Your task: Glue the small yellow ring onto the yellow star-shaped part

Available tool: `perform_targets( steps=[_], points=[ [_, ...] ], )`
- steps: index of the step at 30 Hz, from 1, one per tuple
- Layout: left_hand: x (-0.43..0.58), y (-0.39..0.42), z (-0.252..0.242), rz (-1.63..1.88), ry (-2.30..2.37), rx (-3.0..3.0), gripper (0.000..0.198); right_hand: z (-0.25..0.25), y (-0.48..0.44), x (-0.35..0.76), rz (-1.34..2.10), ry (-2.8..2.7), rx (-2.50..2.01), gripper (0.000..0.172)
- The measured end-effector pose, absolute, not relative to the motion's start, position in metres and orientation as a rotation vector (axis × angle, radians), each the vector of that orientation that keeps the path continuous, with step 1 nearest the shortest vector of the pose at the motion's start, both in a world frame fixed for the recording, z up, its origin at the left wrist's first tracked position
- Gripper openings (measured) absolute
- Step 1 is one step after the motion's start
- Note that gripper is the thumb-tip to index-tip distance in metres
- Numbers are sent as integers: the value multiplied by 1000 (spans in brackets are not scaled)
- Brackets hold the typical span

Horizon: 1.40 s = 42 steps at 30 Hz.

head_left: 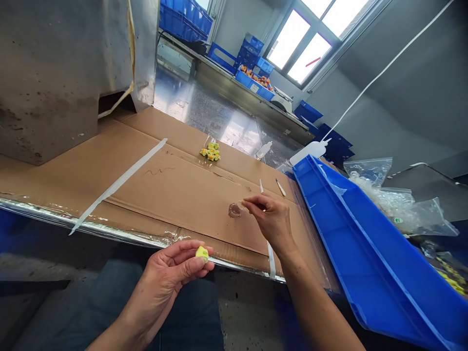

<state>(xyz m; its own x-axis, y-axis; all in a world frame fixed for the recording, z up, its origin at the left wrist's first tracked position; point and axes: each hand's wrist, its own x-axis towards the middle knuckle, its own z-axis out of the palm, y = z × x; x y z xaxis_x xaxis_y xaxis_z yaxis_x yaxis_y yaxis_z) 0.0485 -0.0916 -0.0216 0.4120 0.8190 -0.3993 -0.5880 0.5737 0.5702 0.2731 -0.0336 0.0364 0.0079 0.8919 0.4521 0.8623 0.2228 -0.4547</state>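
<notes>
My left hand (171,270) is low at the table's near edge, fingers pinched on a small yellow piece (201,252). My right hand (270,217) rests over the cardboard sheet (157,180), its fingertips pinched together just beside a dark wet spot (234,210); they seem to hold something tiny and clear that I cannot make out. A little heap of yellow and orange pieces (211,152) lies farther away on the cardboard.
A long blue bin (365,253) runs along the right. Clear plastic bags (395,200) lie beyond it. A small dropper bottle (263,149) and a white squeeze bottle (307,152) lie by the steel table. A grey metal housing (58,73) stands at left. Blue crates (252,80) line the far wall.
</notes>
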Motion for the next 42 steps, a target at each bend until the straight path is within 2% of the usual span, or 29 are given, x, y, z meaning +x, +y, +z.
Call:
perform_targets(
  steps=[42],
  points=[
    [48, -89, -22, 885, 700, 403, 22, 43, -37, 282, 172, -1738, -1680, 15]
  ],
)
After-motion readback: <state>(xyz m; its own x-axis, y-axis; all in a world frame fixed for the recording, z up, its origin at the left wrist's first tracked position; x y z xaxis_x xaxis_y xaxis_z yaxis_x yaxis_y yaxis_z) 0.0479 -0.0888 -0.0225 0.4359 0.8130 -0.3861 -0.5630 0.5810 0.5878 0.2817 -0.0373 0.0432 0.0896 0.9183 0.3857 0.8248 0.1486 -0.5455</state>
